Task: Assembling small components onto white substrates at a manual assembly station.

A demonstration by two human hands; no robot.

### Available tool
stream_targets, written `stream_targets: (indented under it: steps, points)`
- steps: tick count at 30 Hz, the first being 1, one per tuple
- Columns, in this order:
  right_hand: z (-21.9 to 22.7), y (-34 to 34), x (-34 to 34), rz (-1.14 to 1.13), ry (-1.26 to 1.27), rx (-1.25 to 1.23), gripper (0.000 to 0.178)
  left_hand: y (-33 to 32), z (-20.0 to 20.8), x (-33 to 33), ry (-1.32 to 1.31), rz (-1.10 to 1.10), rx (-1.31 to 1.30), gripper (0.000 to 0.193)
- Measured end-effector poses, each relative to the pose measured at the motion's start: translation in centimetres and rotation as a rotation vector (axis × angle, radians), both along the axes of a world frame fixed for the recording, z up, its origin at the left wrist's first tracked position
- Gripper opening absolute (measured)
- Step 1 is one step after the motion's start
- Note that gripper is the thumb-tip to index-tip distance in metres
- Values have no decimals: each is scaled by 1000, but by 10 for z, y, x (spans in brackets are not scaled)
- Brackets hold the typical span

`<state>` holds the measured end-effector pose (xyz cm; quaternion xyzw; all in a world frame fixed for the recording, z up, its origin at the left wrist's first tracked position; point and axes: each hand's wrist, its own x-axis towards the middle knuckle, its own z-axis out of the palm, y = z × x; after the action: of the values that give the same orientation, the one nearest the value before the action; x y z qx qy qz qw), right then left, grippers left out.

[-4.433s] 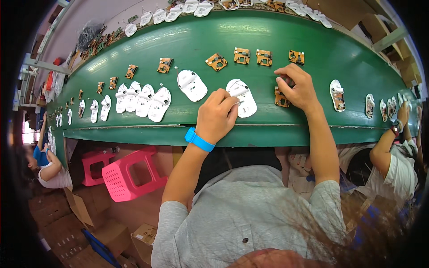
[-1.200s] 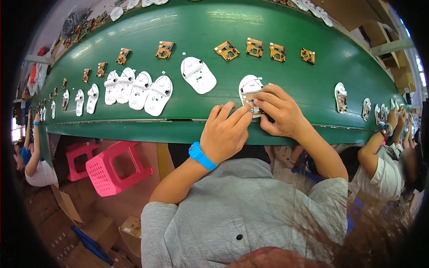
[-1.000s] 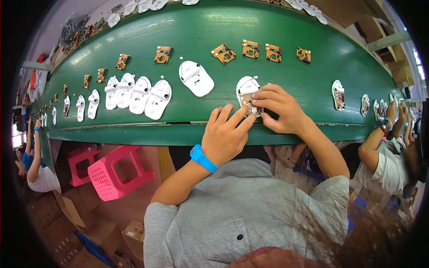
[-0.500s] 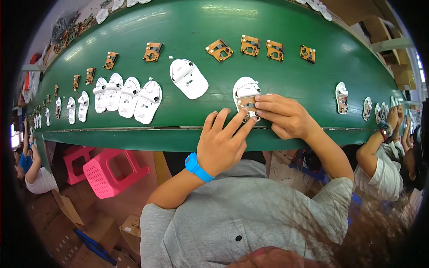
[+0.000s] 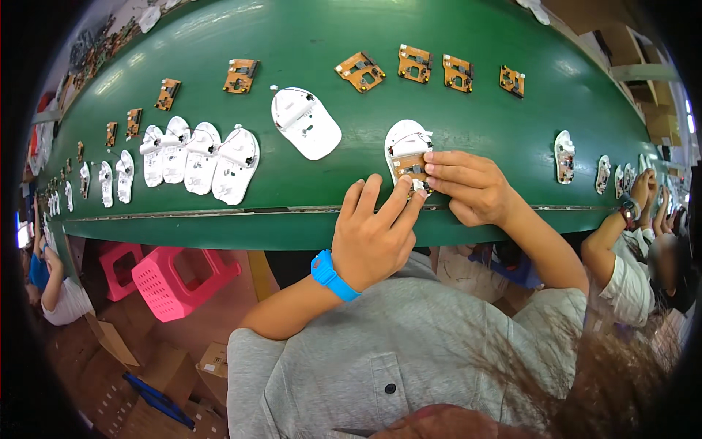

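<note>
A brown circuit board [image 5: 409, 164] lies in a white slipper-shaped plastic casing [image 5: 404, 133] on the green table, near its front edge. My left hand [image 5: 374, 233] reaches to the lower end of the board. Its thumb and index finger close there by a small white part [image 5: 418, 186], while the other fingers are raised apart. My right hand [image 5: 472, 189] has its fingers bunched on the board's right edge. The fingertips hide part of the board and of the casing's lower end.
A lone white casing [image 5: 307, 128] lies left of my hands, and further left several white casings [image 5: 238, 164] stand close together. Loose circuit boards [image 5: 360, 72] form a row beyond. Finished-looking casings with boards [image 5: 564, 157] lie right. A pink stool [image 5: 179, 282] stands below the table; a co-worker's arm [image 5: 614, 227] shows at right.
Both my hands stay at the same casing and board, shifted slightly right in the picture with my view. A small white part now shows more plainly by my left fingertips. The loose boards appear shifted slightly.
</note>
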<state>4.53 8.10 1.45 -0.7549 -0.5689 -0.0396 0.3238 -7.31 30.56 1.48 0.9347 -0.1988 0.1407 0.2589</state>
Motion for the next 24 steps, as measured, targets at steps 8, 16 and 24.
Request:
stream_targets:
  steps: [8, 16, 24]
  points:
    - [10, 8, -8, -39, -57, 1, 34, 9, -1, -2, 0, -54, -36, 56]
    - [17, 19, -10, -59, -70, 67, 39, 14, 1, -2, -6, -71, 14, 58]
    - [15, 41, -26, -157, -30, 24, 54, 15, -2, -7, 46, -63, -13, 57]
